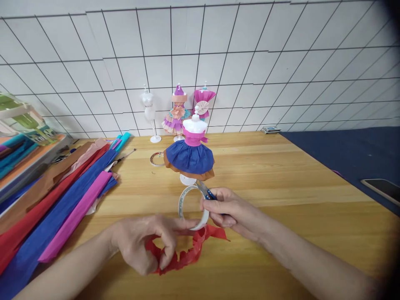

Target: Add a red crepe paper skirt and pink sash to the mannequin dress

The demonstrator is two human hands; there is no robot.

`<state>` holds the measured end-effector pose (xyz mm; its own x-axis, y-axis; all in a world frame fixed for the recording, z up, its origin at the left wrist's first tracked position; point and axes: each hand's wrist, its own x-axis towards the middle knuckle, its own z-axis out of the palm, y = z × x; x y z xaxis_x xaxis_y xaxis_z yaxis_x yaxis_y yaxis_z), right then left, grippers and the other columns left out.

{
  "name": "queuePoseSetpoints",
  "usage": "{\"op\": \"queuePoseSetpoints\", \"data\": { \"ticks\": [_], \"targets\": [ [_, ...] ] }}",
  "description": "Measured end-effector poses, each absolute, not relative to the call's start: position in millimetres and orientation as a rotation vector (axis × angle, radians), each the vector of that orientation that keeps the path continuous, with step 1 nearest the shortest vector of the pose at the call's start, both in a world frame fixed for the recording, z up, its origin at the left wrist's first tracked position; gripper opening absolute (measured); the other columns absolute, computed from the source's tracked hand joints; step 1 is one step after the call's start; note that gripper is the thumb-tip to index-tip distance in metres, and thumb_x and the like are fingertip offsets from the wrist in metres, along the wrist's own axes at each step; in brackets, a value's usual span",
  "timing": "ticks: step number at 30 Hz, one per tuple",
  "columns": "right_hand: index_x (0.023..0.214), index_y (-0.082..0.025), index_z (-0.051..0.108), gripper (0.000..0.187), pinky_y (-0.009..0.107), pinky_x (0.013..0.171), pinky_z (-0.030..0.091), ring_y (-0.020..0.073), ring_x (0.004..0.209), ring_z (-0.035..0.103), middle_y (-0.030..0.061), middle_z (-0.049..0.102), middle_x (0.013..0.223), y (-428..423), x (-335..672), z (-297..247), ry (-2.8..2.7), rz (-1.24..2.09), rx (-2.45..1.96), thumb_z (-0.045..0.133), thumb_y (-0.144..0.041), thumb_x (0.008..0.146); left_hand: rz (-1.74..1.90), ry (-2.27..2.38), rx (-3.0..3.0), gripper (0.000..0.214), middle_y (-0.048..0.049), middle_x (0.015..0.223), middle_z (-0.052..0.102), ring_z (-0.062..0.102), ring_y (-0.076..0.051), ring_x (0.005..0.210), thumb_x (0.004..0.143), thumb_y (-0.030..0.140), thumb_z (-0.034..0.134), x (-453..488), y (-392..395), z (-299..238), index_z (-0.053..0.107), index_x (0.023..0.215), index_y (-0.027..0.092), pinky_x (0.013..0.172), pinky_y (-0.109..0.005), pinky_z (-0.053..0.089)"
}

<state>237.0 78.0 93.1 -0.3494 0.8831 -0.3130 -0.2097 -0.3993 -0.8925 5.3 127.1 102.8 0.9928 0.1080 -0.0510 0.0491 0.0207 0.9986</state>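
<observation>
- The person's left hand (143, 241) has its thumb and curled fingers pinched on a ruffled red crepe-paper strip (190, 256), low over the pale wooden table (296, 187); its index finger reaches to the bottom of a white ring-shaped tape roll (180, 206).
- The right hand (226, 206) is clamped on small blue-handled metal scissors (210, 193), its fingertips also at the tape roll's right side.
- Just beyond the hands I see a white dress-form mannequin (195, 126) wearing a pink bodice and blue-and-brown skirt.
- Over to the left lie long folded lengths of coloured crepe paper (78, 216).
</observation>
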Motion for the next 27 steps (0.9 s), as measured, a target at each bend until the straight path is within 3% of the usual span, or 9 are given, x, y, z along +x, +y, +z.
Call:
{"op": "queuePoseSetpoints", "data": {
  "ticks": [3, 7, 12, 17, 20, 23, 27],
  "targets": [
    [0.07, -0.014, 0.059, 0.039, 0.022, 0.039, 0.006, 0.0012, 0.038, 0.019, -0.0086, 0.042, 0.044, 80.8, 239.9, 90.7, -1.05, 1.876, -1.098, 0.077, -0.048, 0.065, 0.032, 0.113, 1.55, 0.014, -0.0081, 0.149, 0.043, 0.041, -0.033, 0.136, 0.049, 0.003, 0.048, 3.7, 127.3, 106.8, 0.054, 0.052, 0.015, 0.106, -0.036, 0.038],
    [0.084, -0.011, 0.064, 0.053, 0.023, 0.042, 0.01, 0.0053, 0.046, 0.027, -0.0049, 0.043, 0.054, 84.1, 249.5, 85.9, -1.172, 1.874, -1.087, 0.073, -0.06, 0.066, 0.146, 0.118, 1.402, 0.012, -0.0087, 0.146, 0.047, 0.037, -0.035, 0.138, 0.049, 0.004, 0.05, 1.6, 132.2, 98.1, 0.054, 0.048, 0.015, 0.113, -0.042, 0.029],
    [0.097, -0.012, 0.064, 0.069, 0.025, 0.048, 0.019, 0.0087, 0.051, 0.027, -0.0027, 0.044, 0.062, 81.7, 272.3, 83.3, -1.481, 1.699, -1.051, 0.046, -0.076, 0.078, 0.153, 0.124, 1.282, 0.015, -0.0088, 0.145, 0.047, 0.033, -0.036, 0.14, 0.047, 0.002, 0.048, -3.2, 136.7, 90.3, 0.058, 0.05, 0.014, 0.116, -0.044, 0.023],
    [0.079, -0.015, 0.064, 0.063, 0.027, 0.058, 0.031, 0.0133, 0.061, 0.039, -0.0012, 0.043, 0.065, 71.1, 285.2, 100.7, -1.8, 1.352, -1.312, 0.03, -0.066, 0.092, 0.125, 0.115, 1.313, 0.017, -0.0085, 0.145, 0.048, 0.036, -0.036, 0.138, 0.047, 0.001, 0.048, -5.5, 138.8, 92.7, 0.059, 0.051, 0.014, 0.115, -0.044, 0.025],
    [0.075, -0.016, 0.062, 0.059, 0.028, 0.061, 0.034, 0.0142, 0.064, 0.043, -0.0001, 0.047, 0.067, 68.0, 287.5, 107.9, -1.897, 1.291, -1.24, 0.035, -0.066, 0.09, 0.128, 0.112, 1.292, 0.016, -0.0085, 0.144, 0.049, 0.037, -0.037, 0.137, 0.047, 0.002, 0.048, -5.0, 139.9, 95.3, 0.059, 0.051, 0.014, 0.115, -0.044, 0.025],
    [0.085, -0.016, 0.063, 0.05, 0.026, 0.055, 0.03, 0.0118, 0.059, 0.039, -0.0012, 0.047, 0.068, 69.6, 282.3, 108.5, -1.752, 1.253, -1.222, 0.052, -0.064, 0.083, 0.11, 0.14, 1.31, 0.014, -0.0099, 0.142, 0.05, 0.038, -0.037, 0.137, 0.048, 0.002, 0.049, -3.3, 141.5, 95.0, 0.057, 0.05, 0.013, 0.115, -0.044, 0.027],
    [0.084, -0.014, 0.065, 0.038, 0.025, 0.046, 0.019, 0.0077, 0.047, 0.027, -0.007, 0.036, 0.053, 73.7, 257.0, 105.6, -1.501, 1.592, -1.196, 0.066, -0.051, 0.075, 0.015, 0.16, 1.438, 0.015, -0.0098, 0.142, 0.051, 0.038, -0.036, 0.137, 0.049, 0.001, 0.052, 0.0, 144.9, 89.8, 0.059, 0.054, 0.013, 0.113, -0.041, 0.029]
  ]
}}
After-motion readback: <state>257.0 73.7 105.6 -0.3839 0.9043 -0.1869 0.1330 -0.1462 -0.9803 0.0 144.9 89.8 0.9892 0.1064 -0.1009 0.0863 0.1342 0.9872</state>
